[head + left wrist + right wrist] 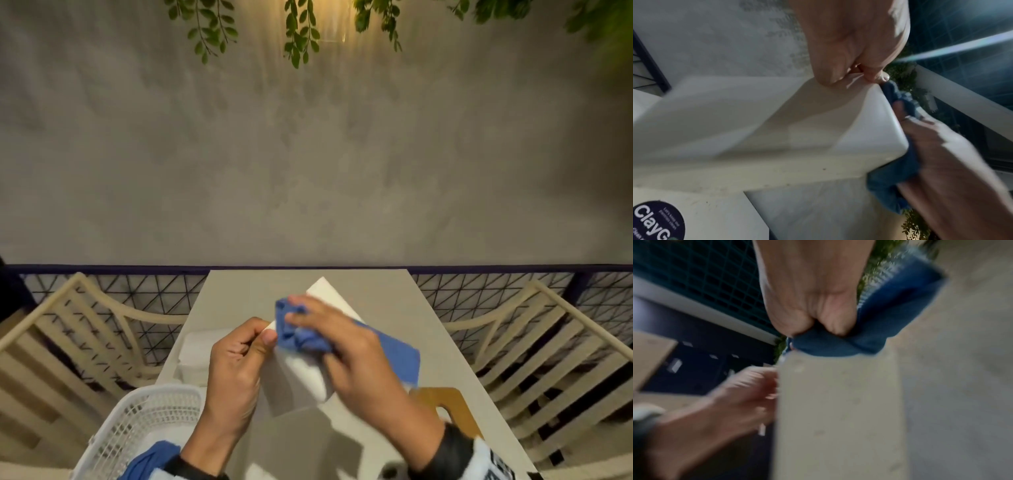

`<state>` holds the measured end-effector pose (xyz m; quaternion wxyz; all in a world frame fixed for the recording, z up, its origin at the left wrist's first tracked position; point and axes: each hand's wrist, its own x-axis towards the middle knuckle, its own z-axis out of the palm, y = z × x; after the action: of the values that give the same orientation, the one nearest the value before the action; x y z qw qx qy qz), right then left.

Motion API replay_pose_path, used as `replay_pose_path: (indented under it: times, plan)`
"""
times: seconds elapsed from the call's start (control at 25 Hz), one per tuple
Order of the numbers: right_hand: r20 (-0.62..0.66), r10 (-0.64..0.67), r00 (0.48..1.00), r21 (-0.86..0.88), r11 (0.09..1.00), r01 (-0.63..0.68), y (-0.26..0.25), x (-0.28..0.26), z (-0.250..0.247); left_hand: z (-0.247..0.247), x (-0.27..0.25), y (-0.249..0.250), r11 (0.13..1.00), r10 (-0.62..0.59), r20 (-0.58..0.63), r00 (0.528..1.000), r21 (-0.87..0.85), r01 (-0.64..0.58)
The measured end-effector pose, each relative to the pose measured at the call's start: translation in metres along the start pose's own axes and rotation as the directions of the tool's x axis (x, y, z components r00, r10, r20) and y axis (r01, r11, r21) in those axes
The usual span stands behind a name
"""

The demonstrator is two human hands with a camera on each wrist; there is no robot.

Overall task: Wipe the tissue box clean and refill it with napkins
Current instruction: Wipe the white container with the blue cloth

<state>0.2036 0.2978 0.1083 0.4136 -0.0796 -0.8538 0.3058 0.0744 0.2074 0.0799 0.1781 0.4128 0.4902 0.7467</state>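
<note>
A white tissue box [298, 380] is held tilted above the grey table [387, 301]. My left hand [239, 356] grips its left edge, thumb and fingers curled on the rim [869, 76]. My right hand [346, 342] clutches a bunched blue cloth [301, 334] and presses it onto the box's upper face; a flat tail of the cloth [400, 359] trails to the right. The right wrist view is blurred and has the cloth [838, 344] against the box [838, 418]. A stack of white napkins [197, 353] lies on the table left of the box, partly hidden by my left hand.
A white plastic basket [137, 421] with a blue cloth inside stands at the near left. A brown wooden piece [442, 401] lies near my right wrist. Cream slatted chairs [78, 335] flank the table on both sides. A black mesh fence [144, 291] and a grey wall stand behind.
</note>
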Motion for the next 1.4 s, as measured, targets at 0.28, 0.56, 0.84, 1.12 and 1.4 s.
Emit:
replay_pose_path:
  times: [0.28,0.56,0.84,1.12,1.4]
  plan:
    - [0.137,-0.134,0.981,-0.005,0.991,0.136,-0.006,-0.026,-0.008,-0.001,0.011,-0.002,0.997,-0.043,-0.051,0.998,-0.072,0.04]
    - [0.047,-0.057,0.997,-0.014,0.998,0.058,0.01,-0.013,-0.023,0.024,0.008,0.001,1.0,0.02,0.008,1.0,0.017,-0.02]
    - [-0.042,0.009,0.999,-0.026,1.0,-0.01,0.024,-0.007,-0.036,0.028,0.006,0.001,0.998,0.042,0.01,0.999,0.049,-0.042]
    - [-0.038,0.086,0.996,0.03,0.996,-0.085,0.014,-0.005,-0.025,0.034,-0.002,-0.001,0.996,0.061,-0.017,0.998,0.071,-0.059]
    - [-0.025,0.138,0.99,0.093,0.986,-0.135,0.022,-0.005,-0.029,0.035,-0.004,-0.004,0.999,0.018,-0.067,0.998,0.035,-0.016]
